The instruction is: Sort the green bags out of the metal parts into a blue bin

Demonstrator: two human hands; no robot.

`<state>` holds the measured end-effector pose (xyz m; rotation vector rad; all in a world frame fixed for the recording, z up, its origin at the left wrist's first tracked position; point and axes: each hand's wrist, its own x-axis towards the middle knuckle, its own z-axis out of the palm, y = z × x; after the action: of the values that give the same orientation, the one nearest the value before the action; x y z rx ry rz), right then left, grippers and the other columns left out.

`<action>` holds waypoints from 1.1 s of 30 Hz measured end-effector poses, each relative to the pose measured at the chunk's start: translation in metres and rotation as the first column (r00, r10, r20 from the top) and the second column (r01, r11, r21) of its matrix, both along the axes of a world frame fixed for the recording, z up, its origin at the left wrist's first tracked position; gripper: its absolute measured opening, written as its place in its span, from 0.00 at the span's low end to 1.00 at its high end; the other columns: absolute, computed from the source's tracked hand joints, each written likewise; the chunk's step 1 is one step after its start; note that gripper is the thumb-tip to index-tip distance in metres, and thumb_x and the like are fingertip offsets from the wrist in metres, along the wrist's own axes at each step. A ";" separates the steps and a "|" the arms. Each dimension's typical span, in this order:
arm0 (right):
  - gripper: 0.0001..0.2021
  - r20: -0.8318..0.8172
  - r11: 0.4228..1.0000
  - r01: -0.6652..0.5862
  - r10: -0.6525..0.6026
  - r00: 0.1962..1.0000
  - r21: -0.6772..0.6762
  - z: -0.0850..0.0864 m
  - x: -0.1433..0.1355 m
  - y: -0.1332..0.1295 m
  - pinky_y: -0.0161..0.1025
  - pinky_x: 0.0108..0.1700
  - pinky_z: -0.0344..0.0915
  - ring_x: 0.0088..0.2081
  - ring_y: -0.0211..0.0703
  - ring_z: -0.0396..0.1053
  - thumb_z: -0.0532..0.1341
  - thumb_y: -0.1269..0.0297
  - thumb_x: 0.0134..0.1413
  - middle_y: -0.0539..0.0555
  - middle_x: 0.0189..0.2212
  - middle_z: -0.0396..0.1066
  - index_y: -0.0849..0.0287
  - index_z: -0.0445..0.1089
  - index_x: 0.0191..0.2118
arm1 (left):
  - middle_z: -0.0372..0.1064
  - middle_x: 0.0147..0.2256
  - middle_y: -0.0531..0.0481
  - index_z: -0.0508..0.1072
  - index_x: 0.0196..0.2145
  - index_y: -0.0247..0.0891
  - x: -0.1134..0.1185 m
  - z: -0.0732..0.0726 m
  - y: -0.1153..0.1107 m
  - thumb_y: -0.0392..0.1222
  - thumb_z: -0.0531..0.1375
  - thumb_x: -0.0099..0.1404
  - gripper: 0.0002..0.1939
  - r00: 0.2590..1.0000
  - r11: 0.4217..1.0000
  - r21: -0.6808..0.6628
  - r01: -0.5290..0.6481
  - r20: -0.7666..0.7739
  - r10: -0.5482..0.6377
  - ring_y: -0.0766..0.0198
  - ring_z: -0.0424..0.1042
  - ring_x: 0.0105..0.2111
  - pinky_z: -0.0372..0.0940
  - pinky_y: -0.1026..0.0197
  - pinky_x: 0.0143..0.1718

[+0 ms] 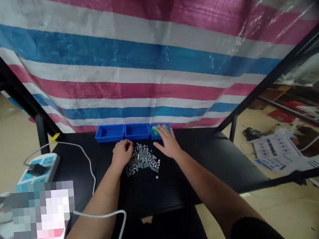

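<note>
A pile of small grey metal cylinders (143, 158) lies on the black table, with one loose piece (157, 177) in front of it. At the pile's left edge is my left hand (121, 152), its fingers curled in; whatever they hold, if anything, is hidden. My right hand (169, 142) reaches over the right blue bin (153, 136) with its fingers spread. Green and whitish small packets (155, 130) show inside that bin, partly covered by my fingers.
Two more blue bins, the left one (110, 139) and the middle one (137, 137), stand in the row along the back. Behind them hangs a striped tarp (144, 69). A power strip (45, 163) with a white cable (89, 162) lies at the left. Black frame posts flank the table (212, 159).
</note>
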<state>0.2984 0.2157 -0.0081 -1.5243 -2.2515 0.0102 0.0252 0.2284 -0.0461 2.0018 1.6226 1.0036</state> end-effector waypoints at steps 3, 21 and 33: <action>0.43 -0.142 0.997 -0.043 0.033 0.989 -0.069 -0.015 -0.006 -0.053 0.61 0.72 0.41 0.74 0.55 0.36 0.57 0.45 0.64 0.60 0.74 0.38 0.55 0.35 0.74 | 0.74 0.40 0.46 0.75 0.38 0.43 0.001 -0.003 -0.003 0.45 0.56 0.67 0.09 0.999 1.000 0.010 -0.019 -0.048 0.019 0.53 0.72 0.45 0.64 0.54 0.48; 0.66 -0.050 0.951 -0.138 0.129 0.990 -0.277 -0.052 -0.032 -0.063 0.58 0.72 0.35 0.74 0.60 0.35 0.64 0.26 0.39 0.68 0.73 0.36 0.63 0.37 0.74 | 0.48 0.69 0.30 0.48 0.71 0.36 -0.011 -0.021 -0.073 0.71 0.65 0.52 0.60 0.929 0.978 0.019 0.208 -0.318 -0.192 0.39 0.46 0.70 0.42 0.38 0.68; 0.70 -0.096 0.880 -0.369 0.356 0.929 -0.300 -0.051 -0.033 -0.011 0.58 0.72 0.35 0.74 0.62 0.32 0.72 0.31 0.30 0.66 0.74 0.32 0.59 0.40 0.74 | 0.32 0.71 0.24 0.37 0.73 0.27 -0.014 -0.023 -0.017 0.76 0.67 0.41 0.77 0.816 0.885 -0.075 0.460 -0.358 -0.454 0.36 0.36 0.71 0.42 0.41 0.70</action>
<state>0.2654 0.2048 -0.0589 -1.1996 -2.5630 0.5275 0.0115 0.2118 -0.0694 2.5367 1.1794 0.4797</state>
